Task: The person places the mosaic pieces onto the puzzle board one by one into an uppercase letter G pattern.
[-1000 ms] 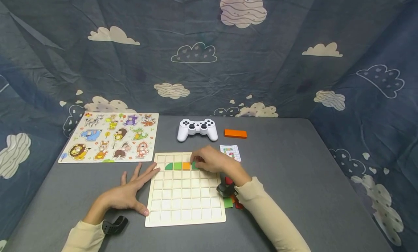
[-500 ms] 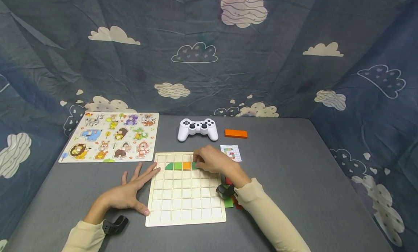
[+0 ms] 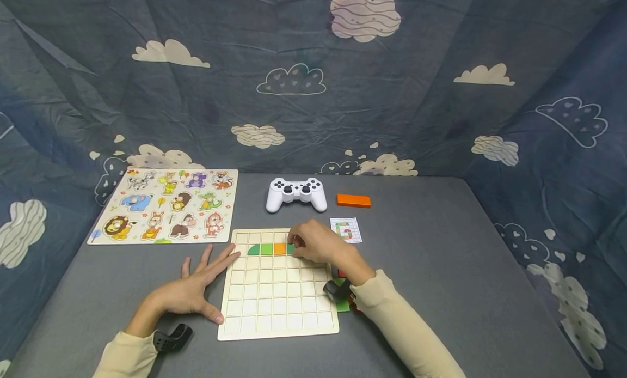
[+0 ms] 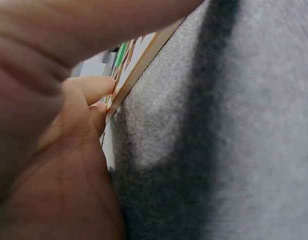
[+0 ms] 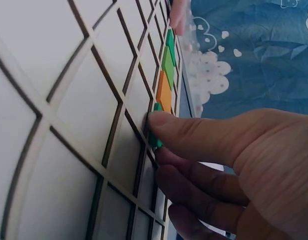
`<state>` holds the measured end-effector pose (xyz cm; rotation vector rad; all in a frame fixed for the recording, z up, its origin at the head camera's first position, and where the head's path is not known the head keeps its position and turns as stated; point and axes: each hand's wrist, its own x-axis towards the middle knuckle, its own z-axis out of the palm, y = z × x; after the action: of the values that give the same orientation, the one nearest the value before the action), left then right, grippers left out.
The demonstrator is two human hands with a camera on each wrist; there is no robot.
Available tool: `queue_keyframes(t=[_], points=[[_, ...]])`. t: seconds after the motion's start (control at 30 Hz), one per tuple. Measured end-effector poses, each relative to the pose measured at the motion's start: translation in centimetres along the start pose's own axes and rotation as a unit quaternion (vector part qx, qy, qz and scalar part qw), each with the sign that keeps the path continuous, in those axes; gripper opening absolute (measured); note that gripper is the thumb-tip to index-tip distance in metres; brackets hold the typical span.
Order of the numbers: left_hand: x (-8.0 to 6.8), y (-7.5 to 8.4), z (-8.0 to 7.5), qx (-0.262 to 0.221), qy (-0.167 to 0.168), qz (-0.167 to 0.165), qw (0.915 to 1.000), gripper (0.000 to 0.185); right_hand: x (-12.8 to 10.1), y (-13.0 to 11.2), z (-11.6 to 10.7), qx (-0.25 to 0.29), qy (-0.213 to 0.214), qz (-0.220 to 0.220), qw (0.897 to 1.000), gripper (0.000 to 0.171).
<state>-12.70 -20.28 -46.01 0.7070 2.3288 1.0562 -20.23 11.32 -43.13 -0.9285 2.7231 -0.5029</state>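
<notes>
Little has moved since a second ago: only the right hand has crept slightly leftward along the board's second row. Left to right: an animal peg puzzle (image 3: 166, 205) lies on the grey table (image 3: 441, 269). The left hand (image 3: 193, 288) rests flat, fingers spread, holding nothing, its fingertips touching the wooden grid board (image 3: 276, 307). The right hand (image 3: 315, 242) pinches a small dark green tile (image 5: 154, 131) by its edges, seating it beside the orange tile (image 5: 164, 95). It looks light, stiff and thin; an edge grip probably suits.
</notes>
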Motion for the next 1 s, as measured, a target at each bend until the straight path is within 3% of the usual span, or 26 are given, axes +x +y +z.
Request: queue_keyframes(t=[0.53,1.0], points=[[0.0,-0.1,0.1,-0.002,0.002,0.003,1.0,0.128,-1.8,-0.2,-0.7,0.017,0.033,0.002,0.999,0.015],[-0.1,-0.1,0.0,-0.002,0.002,0.002,1.0,0.128,-5.0,2.1,-1.7,0.039,0.043,0.018,0.998,0.018]])
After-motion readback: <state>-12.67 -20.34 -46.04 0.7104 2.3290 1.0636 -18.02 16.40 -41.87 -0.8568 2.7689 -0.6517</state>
